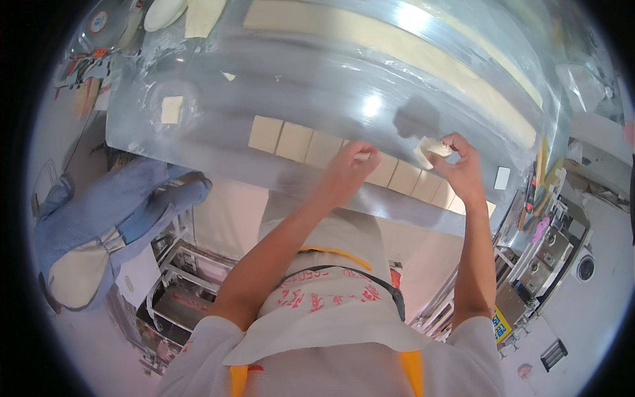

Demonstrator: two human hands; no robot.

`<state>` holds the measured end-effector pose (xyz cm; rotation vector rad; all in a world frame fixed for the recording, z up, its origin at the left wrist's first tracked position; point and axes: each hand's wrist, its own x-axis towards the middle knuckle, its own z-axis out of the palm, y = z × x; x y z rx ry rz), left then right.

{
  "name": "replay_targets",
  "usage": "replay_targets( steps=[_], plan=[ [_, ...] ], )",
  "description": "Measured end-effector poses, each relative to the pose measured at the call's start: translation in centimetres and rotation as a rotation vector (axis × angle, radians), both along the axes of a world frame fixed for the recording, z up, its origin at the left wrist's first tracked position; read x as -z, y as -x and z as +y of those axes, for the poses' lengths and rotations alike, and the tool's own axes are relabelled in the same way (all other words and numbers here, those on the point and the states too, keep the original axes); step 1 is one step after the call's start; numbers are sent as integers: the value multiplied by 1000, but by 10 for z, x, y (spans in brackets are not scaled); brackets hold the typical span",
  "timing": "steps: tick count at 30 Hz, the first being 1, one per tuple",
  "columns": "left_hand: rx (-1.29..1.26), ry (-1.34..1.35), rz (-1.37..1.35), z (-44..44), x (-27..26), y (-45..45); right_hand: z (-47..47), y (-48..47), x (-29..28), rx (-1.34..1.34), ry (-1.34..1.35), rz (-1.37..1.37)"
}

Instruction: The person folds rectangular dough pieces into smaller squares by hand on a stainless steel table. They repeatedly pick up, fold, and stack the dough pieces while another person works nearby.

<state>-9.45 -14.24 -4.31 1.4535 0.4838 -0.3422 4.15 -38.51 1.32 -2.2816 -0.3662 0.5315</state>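
Note:
My right hand [459, 166] pinches a folded, layered piece of pale dough [430, 150] between thumb and fingers, above the steel worktop [317, 74]. To its left, my left hand [349, 166] hovers over the row with its fingers curled. A small pale patch shows at its fingertips; blur hides whether that is dough. Beneath both hands, a row of flat square dough sheets [294, 141] runs side by side along the worktop's near edge. My left hand covers part of this row.
Long dough strips [397, 54] lie across the far side. A single dough piece [171, 110] rests at left, near pale round sheets [163, 14]. A white rectangular object [502, 178] lies at right. Another person in blue clothing [119, 228] is at left; a metal rack [183, 293] stands below.

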Motion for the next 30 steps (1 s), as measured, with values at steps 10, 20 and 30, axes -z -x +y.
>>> replay_targets(
  steps=[10, 20, 30],
  plan=[
    [-327, 942, 280, 84, -33, 30, 142, 69, -14, 23, -225, 457],
    [-371, 646, 72, 206, -64, 95, 264, 98, -5, 61, -421, 790],
    [-871, 357, 47, 337, -33, 104, 498, 58, 19, -521, -58, 274]
  ],
)
